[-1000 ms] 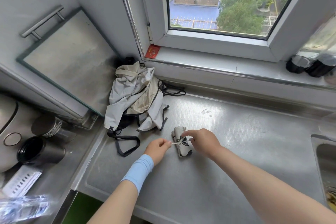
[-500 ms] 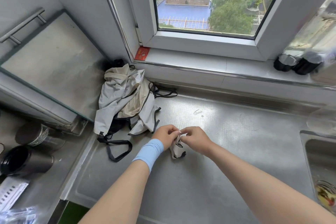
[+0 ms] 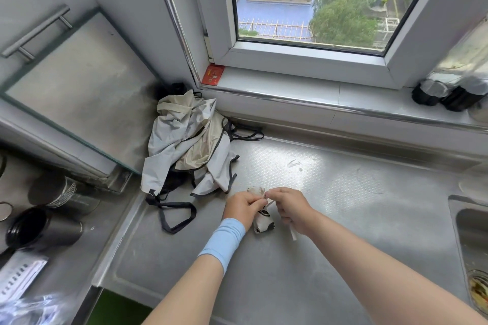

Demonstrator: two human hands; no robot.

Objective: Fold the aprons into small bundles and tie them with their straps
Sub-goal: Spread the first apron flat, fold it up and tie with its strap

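While the left hand (image 3: 244,207) and the right hand (image 3: 289,206) meet over the bundle (image 3: 262,221), each has its fingers curled and pinches the pale strap (image 3: 292,232) between thumb and fingertip. Just how the strap crosses is hidden between the knuckles. One loose end of it sticks out below the right hand, toward the counter (image 3: 330,258). A blue wristband (image 3: 221,241) sits on the left wrist.

The step in hand looks like tying the knot. To do it well, I judge the two ends should be drawn apart evenly and low, close to the cloth, so the knot seats on the roll and not above it. A finger pressed on the crossing would stop the wrap slackening while a second turn is made. A hard pull on one side alone could tip the roll or let it unfold.

The bundle is a small, tight roll of pale cloth with dark markings. It lies on the counter between and just under the hands, its near end showing below them and a crumpled far end above the fingers. It seems soft, light and easy to shift.

Behind and to the left, a pile (image 3: 190,145) of unfolded aprons, grey and cream with dark edging and black loops, fills the corner under the sill (image 3: 303,92). A sink (image 3: 464,219) is well to the right.
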